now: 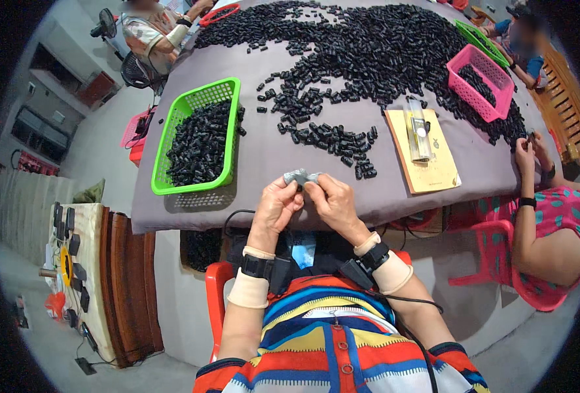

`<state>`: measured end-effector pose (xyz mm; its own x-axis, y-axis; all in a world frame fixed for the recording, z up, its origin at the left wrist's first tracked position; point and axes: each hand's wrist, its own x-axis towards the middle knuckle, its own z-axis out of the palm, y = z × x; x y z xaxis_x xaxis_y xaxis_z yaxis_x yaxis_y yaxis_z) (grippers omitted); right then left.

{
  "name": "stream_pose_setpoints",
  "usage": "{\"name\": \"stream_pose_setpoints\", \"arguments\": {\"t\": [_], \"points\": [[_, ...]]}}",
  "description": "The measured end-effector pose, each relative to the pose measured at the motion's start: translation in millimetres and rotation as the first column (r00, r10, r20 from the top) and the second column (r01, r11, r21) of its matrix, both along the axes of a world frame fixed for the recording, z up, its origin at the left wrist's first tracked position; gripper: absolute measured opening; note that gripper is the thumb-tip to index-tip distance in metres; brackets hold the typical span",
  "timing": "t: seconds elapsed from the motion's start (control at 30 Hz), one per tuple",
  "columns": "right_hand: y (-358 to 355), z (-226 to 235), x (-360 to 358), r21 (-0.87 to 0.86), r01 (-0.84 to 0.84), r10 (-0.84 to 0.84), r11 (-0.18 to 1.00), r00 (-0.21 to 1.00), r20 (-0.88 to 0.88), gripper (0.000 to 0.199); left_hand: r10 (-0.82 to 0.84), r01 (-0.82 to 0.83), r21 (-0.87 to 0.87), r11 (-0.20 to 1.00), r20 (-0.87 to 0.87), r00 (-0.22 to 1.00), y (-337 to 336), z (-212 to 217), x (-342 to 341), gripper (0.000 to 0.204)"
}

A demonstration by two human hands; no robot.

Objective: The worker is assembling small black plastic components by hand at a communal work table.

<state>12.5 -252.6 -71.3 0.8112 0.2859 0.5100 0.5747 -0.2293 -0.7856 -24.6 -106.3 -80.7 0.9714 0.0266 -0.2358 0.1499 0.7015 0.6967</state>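
My left hand [277,204] and my right hand [333,203] meet just past the table's near edge, fingers closed in a pinch. Grey material [296,175] shows at the fingertips of both hands; whether it covers the fingers or is held between them is unclear. Any small piece in the pinch is too hidden to name. To the left of my hands stands a green basket [232,150] full of small black cylindrical parts. Beyond my fingers, a loose group of the same black parts [332,139] lies on the grey tablecloth [264,147].
A large heap of black parts [381,39] spreads over the far table. Right of my hands lies a tan booklet [427,171] with a clear tool-like piece [419,141] on top. A pink basket [476,75] sits farther right. Other people work at the right and far left edges.
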Motion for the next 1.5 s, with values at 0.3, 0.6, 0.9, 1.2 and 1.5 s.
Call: {"name": "stream_pose_setpoints", "arguments": {"t": [0.3, 0.6, 0.9, 1.2, 1.5], "points": [[-6.0, -0.5, 0.7, 0.002, 0.0, 0.0, 1.0, 0.993, -0.12, 0.027, 0.31, -0.371, 0.47, 0.801, 0.203, 0.929, 55.5, 75.9, -0.2, 0.02], [-8.2, -13.6, 10.2, 0.224, 0.051, 0.022, 0.973, 0.95, -0.311, 0.027, 0.3, -0.376, 0.825, 0.421, 0.264, 0.917, 62.6, 75.3, 31.9, 0.024], [-12.9, -6.5, 11.0, 0.46, 0.087, 0.175, 0.884, 0.851, -0.495, 0.034, 0.039, -0.151, 0.95, 0.272, 0.146, 0.988, -20.5, 27.9, 97.7, 0.014], [-11.5, -13.8, 14.0, 0.462, 0.056, 0.184, 0.885, 0.87, -0.458, 0.033, 0.035, -0.224, 0.974, -0.045, 0.225, 0.974, -26.2, 9.2, 95.3, 0.026], [-9.9, -7.5, 12.1, 0.357, 0.043, 0.108, 0.933, 0.913, -0.394, 0.037, 0.041, -0.041, 0.693, 0.719, 0.018, 0.999, -7.7, 13.9, 35.2, 0.026]]}}
